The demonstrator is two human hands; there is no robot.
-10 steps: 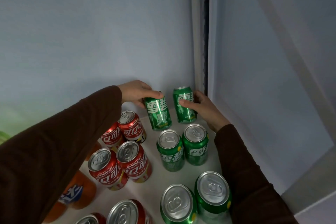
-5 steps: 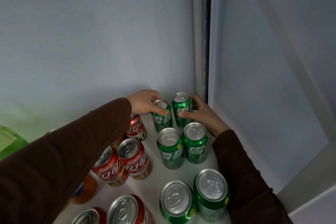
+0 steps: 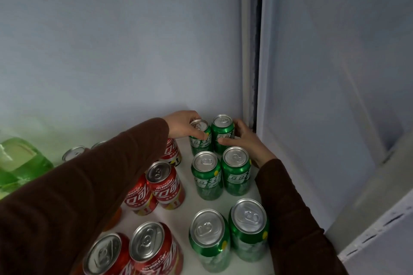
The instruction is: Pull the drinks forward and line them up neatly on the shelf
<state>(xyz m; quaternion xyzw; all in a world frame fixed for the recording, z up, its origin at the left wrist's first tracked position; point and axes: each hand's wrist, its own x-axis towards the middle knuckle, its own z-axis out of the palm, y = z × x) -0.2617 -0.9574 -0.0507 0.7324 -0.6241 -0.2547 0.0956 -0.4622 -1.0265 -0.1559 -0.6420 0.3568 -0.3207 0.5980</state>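
Two green cans stand upright side by side at the back of the white shelf (image 3: 185, 210). My left hand (image 3: 181, 126) grips the left green can (image 3: 201, 138) around its top. My right hand (image 3: 242, 138) wraps around the right green can (image 3: 223, 133) from its right side. In front of them stand two more pairs of green cans, the middle pair (image 3: 220, 174) and the front pair (image 3: 228, 234). Red cans (image 3: 165, 183) stand in a double column to the left, partly hidden under my left sleeve.
The cabinet's back wall (image 3: 111, 51) rises just behind the rear cans. The right side wall (image 3: 324, 96) lies close to my right hand. Green bottles (image 3: 20, 161) and more can tops (image 3: 72, 153) sit at the far left. An orange drink (image 3: 115, 215) peeks below my left sleeve.
The two rear green cans, lifted and tilted a second ago, now stand upright on the shelf behind the middle pair. Both hands stay on them.
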